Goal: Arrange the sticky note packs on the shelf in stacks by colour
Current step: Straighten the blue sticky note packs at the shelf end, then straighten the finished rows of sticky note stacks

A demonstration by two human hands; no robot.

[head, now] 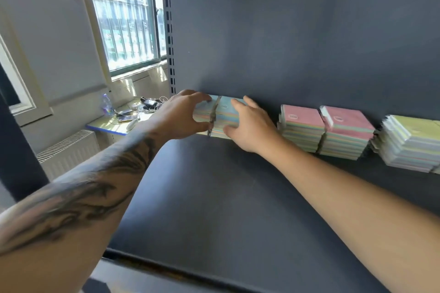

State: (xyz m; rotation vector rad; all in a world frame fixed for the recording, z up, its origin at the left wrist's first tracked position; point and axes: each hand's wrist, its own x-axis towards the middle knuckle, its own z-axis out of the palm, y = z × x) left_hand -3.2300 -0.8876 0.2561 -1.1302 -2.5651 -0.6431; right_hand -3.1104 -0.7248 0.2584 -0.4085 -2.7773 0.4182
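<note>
Two side-by-side stacks of blue-topped sticky note packs (222, 112) stand at the back left of the dark shelf (226, 197). My left hand (181, 116) grips the left stack, fingers curled over its top. My right hand (250, 123) holds the right stack, fingers on top and thumb at the front. To the right stand two pink-topped stacks (326, 128) touching each other. A yellow-green-topped stack (412, 143) sits at the far right, partly cut off by the frame edge.
A dark back panel (297, 43) closes the shelf behind the stacks. The shelf's slotted upright post (169, 31) rises at the left. Beyond it are a window, a small table with cables and a phone (128, 114), and a radiator (69, 152).
</note>
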